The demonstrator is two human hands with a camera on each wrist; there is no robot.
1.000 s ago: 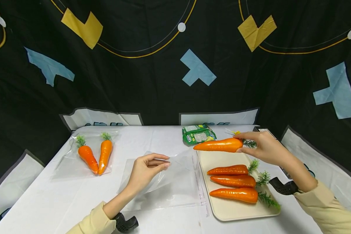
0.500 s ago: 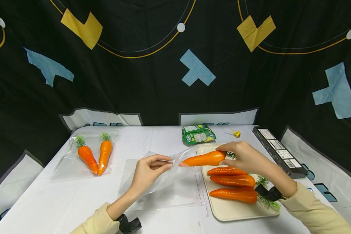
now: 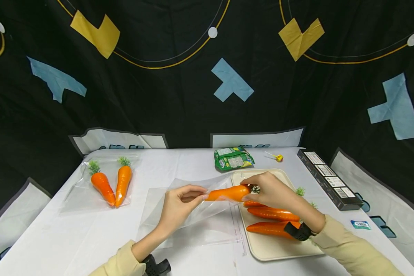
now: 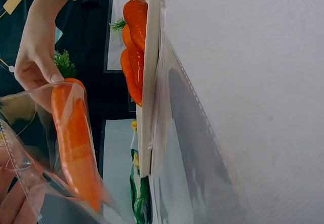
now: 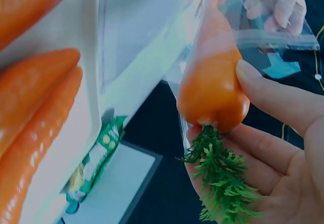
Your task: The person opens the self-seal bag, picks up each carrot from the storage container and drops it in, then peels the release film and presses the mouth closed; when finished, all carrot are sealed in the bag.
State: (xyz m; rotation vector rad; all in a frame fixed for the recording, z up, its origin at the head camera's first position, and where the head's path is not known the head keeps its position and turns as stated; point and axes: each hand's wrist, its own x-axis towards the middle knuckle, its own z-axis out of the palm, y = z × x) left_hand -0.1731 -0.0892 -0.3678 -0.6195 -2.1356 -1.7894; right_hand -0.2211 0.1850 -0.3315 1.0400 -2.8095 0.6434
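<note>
Near the centre of the head view, a carrot [image 3: 227, 193] is gripped at its thick, leafy end by the right hand [image 3: 270, 190], fingers and thumb curled round it, so that the pointed tip leads into the clear plastic bag [image 3: 193, 214]. The bag's upper lip is pinched by the left hand [image 3: 179, 205] and lifted off the white table [image 3: 55, 237], which keeps the mouth open (the film is seen wrapped over the carrot's front half in the left wrist view). To the right of centre, more carrots [image 3: 274, 213] lie on a beige tray [image 3: 279, 251]. At the left of the frame, two bagged carrots [image 3: 112, 184] lie flat on the table.
</note>
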